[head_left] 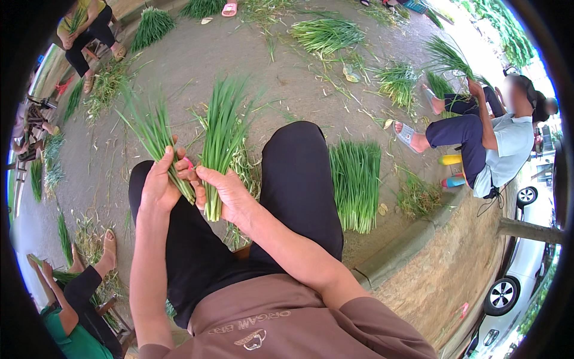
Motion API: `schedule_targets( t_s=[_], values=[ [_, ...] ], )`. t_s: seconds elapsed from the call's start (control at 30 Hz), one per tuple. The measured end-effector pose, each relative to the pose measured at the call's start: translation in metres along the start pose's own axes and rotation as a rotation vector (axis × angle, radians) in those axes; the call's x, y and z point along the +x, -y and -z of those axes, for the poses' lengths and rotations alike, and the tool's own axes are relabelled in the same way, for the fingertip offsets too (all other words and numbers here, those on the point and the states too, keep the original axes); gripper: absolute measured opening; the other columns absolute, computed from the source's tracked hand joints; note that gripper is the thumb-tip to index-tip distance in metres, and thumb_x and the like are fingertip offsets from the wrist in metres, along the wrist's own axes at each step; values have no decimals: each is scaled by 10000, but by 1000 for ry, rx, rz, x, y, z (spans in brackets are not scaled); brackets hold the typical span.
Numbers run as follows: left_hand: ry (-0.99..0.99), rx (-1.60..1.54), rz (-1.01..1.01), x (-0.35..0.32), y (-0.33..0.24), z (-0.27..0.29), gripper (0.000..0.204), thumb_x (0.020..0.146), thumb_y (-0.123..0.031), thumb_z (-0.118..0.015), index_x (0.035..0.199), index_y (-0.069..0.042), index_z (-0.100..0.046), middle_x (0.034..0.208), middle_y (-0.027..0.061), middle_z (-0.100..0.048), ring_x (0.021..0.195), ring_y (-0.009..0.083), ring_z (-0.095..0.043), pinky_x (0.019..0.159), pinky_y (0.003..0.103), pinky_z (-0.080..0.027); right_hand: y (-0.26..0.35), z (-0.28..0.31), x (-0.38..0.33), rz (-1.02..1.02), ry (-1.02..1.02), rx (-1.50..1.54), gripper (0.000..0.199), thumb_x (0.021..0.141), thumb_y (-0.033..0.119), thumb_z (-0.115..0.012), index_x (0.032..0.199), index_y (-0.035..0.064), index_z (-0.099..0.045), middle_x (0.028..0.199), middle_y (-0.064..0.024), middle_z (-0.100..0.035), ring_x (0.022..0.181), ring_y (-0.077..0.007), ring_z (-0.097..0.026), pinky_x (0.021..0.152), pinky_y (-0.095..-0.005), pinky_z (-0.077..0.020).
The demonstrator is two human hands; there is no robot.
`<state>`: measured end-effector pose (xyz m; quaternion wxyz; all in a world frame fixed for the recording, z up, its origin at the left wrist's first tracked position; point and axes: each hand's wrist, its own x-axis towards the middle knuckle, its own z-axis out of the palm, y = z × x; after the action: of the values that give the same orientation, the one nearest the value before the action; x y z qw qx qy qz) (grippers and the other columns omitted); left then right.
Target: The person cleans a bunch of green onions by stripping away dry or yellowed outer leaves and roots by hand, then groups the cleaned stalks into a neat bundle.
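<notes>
My left hand (159,184) is closed round a small bunch of green chives (153,133), its leaves fanning up and to the left, slightly blurred. Close beside it, my right hand (232,196) grips a fuller bunch of chives (222,134), held nearly upright with the pale cut ends pointing down. The fingers of both hands nearly meet between the two bunches, where something small and pink (189,163) shows at the fingers. Beneath, between my knees, lie loose pale stalks and leaves (244,170), partly hidden by the right-hand bunch.
Right of my knee, a neat row of chives (355,186) lies on the ground beside a low kerb (397,254). More chive heaps (327,35) and withered scraps (417,194) are scattered around. Seated people handle chives at right (508,134), upper left and lower left. A white car (508,305) stands beyond the kerb.
</notes>
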<state>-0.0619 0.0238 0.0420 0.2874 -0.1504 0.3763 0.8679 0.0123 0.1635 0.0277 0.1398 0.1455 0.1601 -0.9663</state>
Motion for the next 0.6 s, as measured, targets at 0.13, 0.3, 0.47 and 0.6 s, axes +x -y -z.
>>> schedule_targets(
  t_s=[0.13,0.3,0.47,0.6],
  values=[
    [58,0,10,13,16,-18,362,949,-225,-512,1294,-148,-439,904,24,-504,638,75,-420,519,191,-403,7,4,4,-3,7,15,174,884,186,-600,978,40,-596,723,-29,-610,455,-68,-482,409,-215,-406],
    [169,-4,-11,29,5,-17,267,962,-181,-452,1191,-43,-459,858,20,-518,616,69,-432,497,190,-385,40,-32,19,-22,-20,20,186,882,206,-596,802,40,-568,647,-37,-555,429,-86,-471,386,-234,-404],
    [186,-160,68,55,-32,-6,222,926,-66,-448,1139,-18,-493,877,43,-527,649,79,-470,515,179,-400,99,-85,42,7,95,-251,186,830,175,-650,802,22,-548,612,-76,-566,432,-145,-535,419,-325,-509],
    [90,133,-132,78,-44,-21,316,918,-64,-503,1231,-36,-471,822,63,-551,742,187,-574,667,313,-499,121,-61,89,204,133,-339,221,773,136,-725,877,10,-575,688,-72,-586,514,-116,-554,439,-244,-466]
  ],
)
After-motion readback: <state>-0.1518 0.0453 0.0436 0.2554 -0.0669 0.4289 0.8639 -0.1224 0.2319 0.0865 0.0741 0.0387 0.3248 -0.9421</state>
